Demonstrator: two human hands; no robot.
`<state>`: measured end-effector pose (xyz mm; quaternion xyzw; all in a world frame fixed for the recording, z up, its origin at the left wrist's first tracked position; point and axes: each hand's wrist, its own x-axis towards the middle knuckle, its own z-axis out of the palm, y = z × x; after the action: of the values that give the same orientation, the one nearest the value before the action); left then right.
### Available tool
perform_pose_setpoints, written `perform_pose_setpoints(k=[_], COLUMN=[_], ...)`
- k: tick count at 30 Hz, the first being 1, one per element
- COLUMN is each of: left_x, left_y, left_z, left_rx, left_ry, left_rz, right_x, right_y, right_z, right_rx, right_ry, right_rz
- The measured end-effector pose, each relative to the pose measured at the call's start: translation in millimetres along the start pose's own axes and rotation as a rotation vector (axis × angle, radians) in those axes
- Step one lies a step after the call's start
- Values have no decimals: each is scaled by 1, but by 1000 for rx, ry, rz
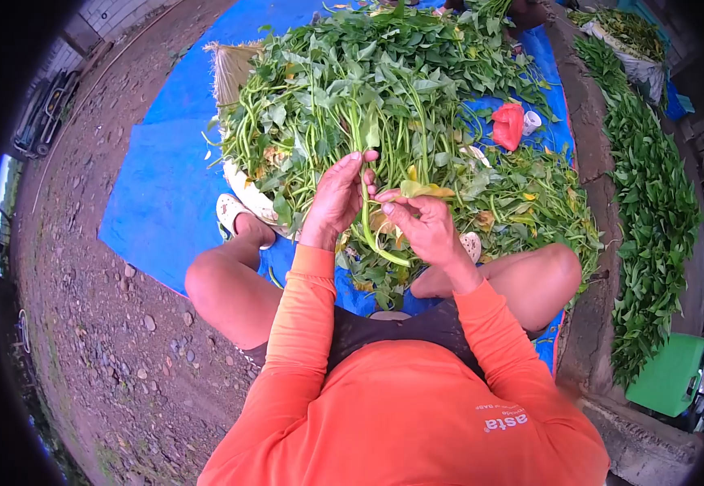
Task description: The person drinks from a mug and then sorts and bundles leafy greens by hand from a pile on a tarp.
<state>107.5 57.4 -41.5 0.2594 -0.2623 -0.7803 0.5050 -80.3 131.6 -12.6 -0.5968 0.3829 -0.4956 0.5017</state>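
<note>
"Where you sit, what spreads widest?"
"A blue tarp [149, 186], out in front of me."
"Next?"
"A heap of leafy greens [401, 61], covering much of the tarp. Off to my right, past a concrete edge [590, 202], lies a long bed of greens [652, 211]."
"And your hands?"
"My left hand [338, 194] and right hand [429, 223] are over the heap's near side, almost meeting."
"Anything smaller?"
"A red bag [508, 126] (crumpled, just beside something white and round [532, 121]) at the heap's right."
"What are you holding?"
"A green stem [366, 215]: my left thumb and fingers are pinched on it, its lower end curving below. My right thumb and finger are drawn narrow beside it, by a yellow leaf [429, 190]; whether they grip that, I can't tell."
</note>
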Motion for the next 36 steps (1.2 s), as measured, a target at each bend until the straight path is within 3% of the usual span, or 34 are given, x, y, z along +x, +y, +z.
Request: perform_pose_setpoints(k=[2,11,14,15,18,19,23,26,29,33,36], left_x=[2,2,8,5,-2,-4,-4,-7,-11,-12,-12], left_y=[-5,-3,1,3,10,8,-10,-24,-26,-27,-27], left_z=[-11,23,15,13,15,18,23,28,16,11,16], left_rx=[-105,-304,-277,-233,-86,-29,134,213,212,198,231], left_ry=[-9,1,39,36,10,19,-45,-82,-72,12,48], left_rz=[-10,-6,28,20,-19,-36,-112,-142,-145,-123,-88], right_x=[-5,-28,-29,-23,-18,-18,19,49,40,19,1], right_y=[-3,-18,-23,-33,-6,-15,-38,2,-3,-2,-5], right_z=[2,-10,-12,-14,-37,-47,-28,-25,-9,7,25], right_rx=[-190,-241,-69,67,-417,-505,-271,144,100,138,-5], right_ry=[-44,109,227,333,430,356,257,224,328,373,314], right_rz=[-105,-241,16,332,440,346,280,227,269,56,-136])
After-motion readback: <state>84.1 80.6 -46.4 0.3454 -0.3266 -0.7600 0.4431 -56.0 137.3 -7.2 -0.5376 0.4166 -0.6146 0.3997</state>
